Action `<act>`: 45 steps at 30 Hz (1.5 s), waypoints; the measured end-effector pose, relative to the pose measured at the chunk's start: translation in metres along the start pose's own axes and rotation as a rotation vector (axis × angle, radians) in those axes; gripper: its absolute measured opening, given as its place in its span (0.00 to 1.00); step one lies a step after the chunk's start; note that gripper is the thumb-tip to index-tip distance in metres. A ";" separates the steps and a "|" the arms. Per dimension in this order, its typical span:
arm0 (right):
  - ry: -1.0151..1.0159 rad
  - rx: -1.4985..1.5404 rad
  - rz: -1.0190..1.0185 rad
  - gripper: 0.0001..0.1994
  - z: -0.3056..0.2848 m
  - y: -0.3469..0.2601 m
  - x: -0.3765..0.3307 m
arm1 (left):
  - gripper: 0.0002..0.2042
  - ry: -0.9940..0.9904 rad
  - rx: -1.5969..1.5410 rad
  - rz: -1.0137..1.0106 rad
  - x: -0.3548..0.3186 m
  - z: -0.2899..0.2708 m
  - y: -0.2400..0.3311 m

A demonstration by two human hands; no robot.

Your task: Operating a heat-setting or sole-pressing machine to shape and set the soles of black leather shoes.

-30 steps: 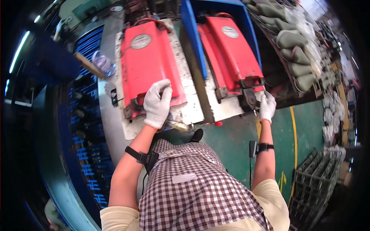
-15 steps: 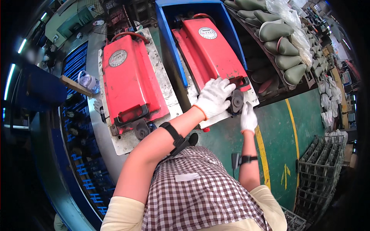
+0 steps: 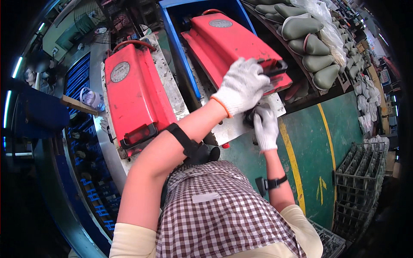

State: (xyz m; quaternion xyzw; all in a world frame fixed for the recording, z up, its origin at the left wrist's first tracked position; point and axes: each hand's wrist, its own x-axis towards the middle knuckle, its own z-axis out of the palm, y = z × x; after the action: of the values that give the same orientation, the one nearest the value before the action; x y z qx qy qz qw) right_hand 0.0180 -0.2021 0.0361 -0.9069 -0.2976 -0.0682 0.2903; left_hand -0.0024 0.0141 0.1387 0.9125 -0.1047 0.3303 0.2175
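Two red machine covers lie side by side ahead of me. The right-hand red cover [image 3: 241, 45] is tilted, its near end raised off the white base plate [image 3: 232, 129]. My left hand [image 3: 242, 88], in a white knitted glove, is closed at that raised end, beside its black handle [image 3: 275, 69]; the fingertips are partly hidden. Just below, my gloved right hand [image 3: 266, 128] closes on a dark lobed part [image 3: 249, 116] at the plate's front, mostly covered by the fingers. The left red cover [image 3: 133, 92] sits lowered, its black handle [image 3: 140, 135] toward me.
A blue metal housing [image 3: 195, 88] surrounds the right machine. Grey-green shoe-last-shaped pieces [image 3: 318, 62] crowd a rack at the far right. A wire rack [image 3: 359, 185] stands on the green floor [image 3: 309, 142]. A clear bottle [image 3: 92, 99] is left of the left machine.
The right red cover's near end has risen. My left hand went up with it, and my right hand moved left onto the dark part beneath. The whole view shifted slightly.
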 end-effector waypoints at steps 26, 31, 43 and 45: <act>-0.486 1.336 0.416 0.33 0.019 -0.029 0.030 | 0.38 0.385 -0.733 -0.771 -0.105 -0.134 -0.056; -0.832 1.448 0.394 0.43 0.013 -0.062 -0.039 | 0.42 0.469 -1.089 -1.014 -0.197 -0.136 -0.039; -1.493 2.231 1.179 0.29 0.101 -0.111 -0.132 | 0.39 0.616 -1.176 -0.844 -0.266 -0.226 0.041; -1.593 2.335 1.211 0.30 0.109 -0.109 -0.145 | 0.37 0.669 -1.229 -0.823 -0.274 -0.228 0.049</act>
State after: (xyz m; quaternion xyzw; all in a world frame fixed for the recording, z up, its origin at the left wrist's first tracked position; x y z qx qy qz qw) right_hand -0.1688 -0.1412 -0.0434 0.0378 0.1452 0.8073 0.5708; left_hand -0.3539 0.0905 0.1338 0.4482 0.1471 0.3627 0.8037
